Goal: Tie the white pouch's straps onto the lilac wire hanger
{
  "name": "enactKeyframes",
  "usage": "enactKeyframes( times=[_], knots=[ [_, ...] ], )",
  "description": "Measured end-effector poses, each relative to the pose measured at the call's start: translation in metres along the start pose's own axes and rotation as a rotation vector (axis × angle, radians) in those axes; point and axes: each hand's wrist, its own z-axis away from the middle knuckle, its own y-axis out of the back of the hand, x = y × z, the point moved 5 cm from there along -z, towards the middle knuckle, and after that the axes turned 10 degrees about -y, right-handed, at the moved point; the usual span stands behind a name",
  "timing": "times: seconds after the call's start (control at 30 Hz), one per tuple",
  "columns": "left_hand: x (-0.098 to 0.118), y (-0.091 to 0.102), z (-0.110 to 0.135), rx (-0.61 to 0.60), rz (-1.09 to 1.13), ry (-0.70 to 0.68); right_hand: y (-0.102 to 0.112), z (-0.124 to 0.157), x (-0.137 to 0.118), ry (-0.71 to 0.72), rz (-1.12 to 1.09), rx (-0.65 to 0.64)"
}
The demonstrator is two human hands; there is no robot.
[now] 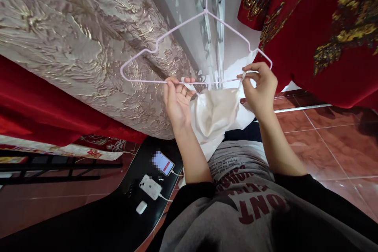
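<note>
A lilac clothes hanger [180, 26] is upright in front of me, its metal hook pointing up towards pale metal bars. My left hand [179, 102] is closed on the hanger's bottom bar, and a thin white strap loops by its fingertips. Just below the bar hangs a white garment with thin straps [217, 110], its lower part bunched against my lap. My right hand [261, 88] pinches the garment's other strap near the right end of the bar. Whether the right fingertips also touch the bar, I cannot tell.
Cream-and-gold embossed fabric [88, 39] hangs at the left, and red cloth with gold embroidery [310, 39] at the right. On a black seat [124, 204] lie a lit phone [163, 163], a white phone [150, 187] and a white earbud case [141, 207]. Red tiles [333, 138] cover the floor.
</note>
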Motion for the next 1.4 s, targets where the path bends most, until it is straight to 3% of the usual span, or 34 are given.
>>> enactKeyframes(
  times=[0.13, 0.3, 0.37, 0.43, 0.53, 0.67, 0.77, 0.9, 0.97, 1.03, 1.13, 1.3, 1.4],
  knots=[
    [-0.002, 0.003, -0.002, 0.016, 0.012, -0.007, 0.001, -0.023, 0.026, 0.037, 0.006, -0.059],
    [-0.003, 0.004, -0.002, 0.045, -0.011, 0.012, -0.012, -0.043, 0.013, 0.091, -0.044, -0.128],
    [-0.003, 0.001, -0.001, 0.050, 0.037, 0.024, -0.007, -0.055, 0.004, 0.080, -0.122, -0.006],
    [-0.003, -0.003, 0.000, 0.045, 0.111, 0.044, 0.008, -0.067, 0.001, 0.087, -0.291, 0.214],
    [-0.004, -0.005, 0.002, 0.033, 0.198, 0.081, 0.035, -0.073, 0.014, 0.095, -0.538, 0.525],
    [-0.006, -0.005, 0.003, 0.018, 0.257, 0.071, 0.060, -0.047, 0.036, 0.029, -0.632, 0.672],
    [-0.013, -0.012, 0.010, 0.000, 0.253, 0.084, 0.059, -0.016, 0.025, 0.016, -0.499, 0.544],
    [-0.021, -0.027, 0.024, -0.010, 0.255, 0.088, 0.017, 0.001, -0.013, 0.014, -0.200, -0.043],
    [-0.021, -0.029, 0.027, -0.004, 0.234, 0.064, -0.003, 0.003, -0.021, -0.029, -0.121, -0.248],
    [-0.022, -0.024, 0.027, -0.009, 0.165, 0.066, -0.011, 0.000, -0.023, -0.069, -0.093, -0.288],
    [-0.020, 0.003, 0.021, 0.072, -0.002, -0.015, -0.007, -0.004, -0.018, -0.093, -0.053, -0.208],
    [0.010, 0.069, 0.012, 0.472, -0.417, -0.534, 0.004, -0.006, -0.015, -0.079, -0.036, -0.138],
    [0.025, 0.082, -0.005, 0.465, -0.517, -0.658, 0.002, -0.005, -0.017, -0.098, -0.052, -0.166]
  ],
)
